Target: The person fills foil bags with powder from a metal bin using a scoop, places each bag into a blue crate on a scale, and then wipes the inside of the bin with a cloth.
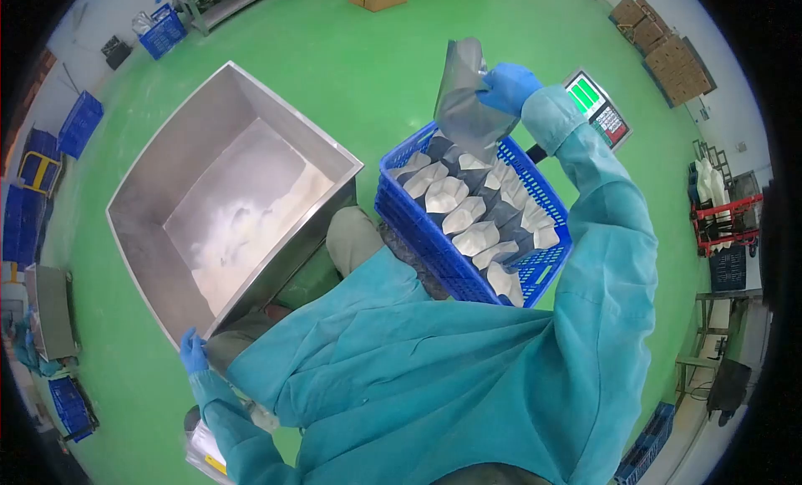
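My right hand (510, 89), in a blue glove, is closed on the edge of a grey plastic bag (468, 101) above the far end of a blue crate (539, 276). Rows of open silvery bags (447, 194) stand upright in that crate. My left hand (193, 351), also gloved, is beside the near left corner of a large steel bin (150, 226); its fingers look pressed together, and what they hold, if anything, is hidden. White powder (242, 251) lies on the bin's floor.
A scale display (597, 109) stands beyond my right forearm. Packets (205, 451) lie near my left sleeve. Cartons (677, 67), a red trolley (727, 222) and blue crates (81, 124) line the room's sides. Part of a person (25, 343) shows at far left.
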Demonstrator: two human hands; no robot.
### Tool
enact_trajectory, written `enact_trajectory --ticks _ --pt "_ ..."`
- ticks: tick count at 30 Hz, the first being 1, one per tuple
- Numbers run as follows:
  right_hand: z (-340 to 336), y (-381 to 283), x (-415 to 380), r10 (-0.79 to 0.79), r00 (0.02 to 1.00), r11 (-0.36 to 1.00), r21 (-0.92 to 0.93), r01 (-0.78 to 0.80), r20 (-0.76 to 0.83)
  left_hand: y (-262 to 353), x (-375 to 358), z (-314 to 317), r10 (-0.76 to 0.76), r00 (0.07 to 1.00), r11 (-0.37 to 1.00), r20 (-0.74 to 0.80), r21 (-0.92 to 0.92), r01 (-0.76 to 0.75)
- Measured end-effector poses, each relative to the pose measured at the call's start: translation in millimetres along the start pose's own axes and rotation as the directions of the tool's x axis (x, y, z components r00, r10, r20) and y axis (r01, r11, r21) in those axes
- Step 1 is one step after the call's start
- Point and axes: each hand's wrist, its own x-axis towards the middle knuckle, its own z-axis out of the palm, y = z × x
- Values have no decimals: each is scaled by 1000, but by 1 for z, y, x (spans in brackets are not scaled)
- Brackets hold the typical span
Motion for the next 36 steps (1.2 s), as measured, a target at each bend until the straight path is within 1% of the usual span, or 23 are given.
enact_trajectory --ticks 3,5,7,8,9,10,12,15,16,18,21,23,24,25,27,29,31,33,34,35,36 --pt "68 11 -1 21 993 998 62 -28 115 8 -1 -9 -39 998 998 -40 51 41" --pt "145 12 -2 -69 997 985 163 63 37 12 1 -14 -37 999 996 -40 80 40" --pt "240 6 9 -77 967 979 204 27 244 20 3 -14 -24 999 996 -37 90 27" --pt "279 2 6 -90 945 979 204 25 315 25 0 -12 -22 999 994 -34 102 25" --pt "291 -9 3 -102 919 978 206 23 382 34 -2 -9 -16 999 993 -31 114 20" --pt "298 -15 4 -66 915 977 211 -21 399 43 -2 -7 -7 1000 992 -29 125 10" --pt "270 -32 10 -2 901 971 215 -102 434 66 -9 1 6 1000 989 -27 149 -2" --pt "259 -21 19 18 921 963 241 -121 389 96 -14 18 -13 1000 987 -19 162 16" --pt "260 -16 18 2 931 960 260 -104 366 104 -13 27 -23 1000 987 -14 160 25" --pt "260 -8 17 -35 949 953 297 -64 314 120 -8 52 22 999 987 49 157 -29" --pt "242 -13 -1 21 961 950 293 -105 275 149 -12 98 39 991 986 128 157 -60" --pt "274 -17 -19 58 944 963 230 -138 324 166 -10 126 49 982 984 185 157 -79" --pt "278 -16 -24 78 936 969 194 -152 342 171 -9 137 50 977 984 208 155 -84" --pt "279 -9 -27 84 934 958 228 -171 347 176 -10 147 53 972 984 228 153 -89" --pt "260 1 -26 86 931 933 298 -200 355 181 -13 162 74 962 983 262 141 -114" --pt "232 9 -10 278 923 878 320 -357 265 180 -13 172 65 956 983 285 148 -111" --pt "216 12 5 317 924 855 356 -376 213 181 -16 192 89 948 979 304 151 -140" --pt "208 10 22 198 962 883 393 -258 187 178 -17 222 130 938 976 322 122 -178" --pt "239 0 29 275 945 834 445 -327 179 189 -28 249 97 930 984 353 103 -142" --pt "222 -15 23 236 953 897 333 -290 192 203 -45 284 64 921 991 385 87 -105" --pt "190 -36 5 199 957 945 217 -244 210 207 -63 319 -29 881 998 473 -43 56"
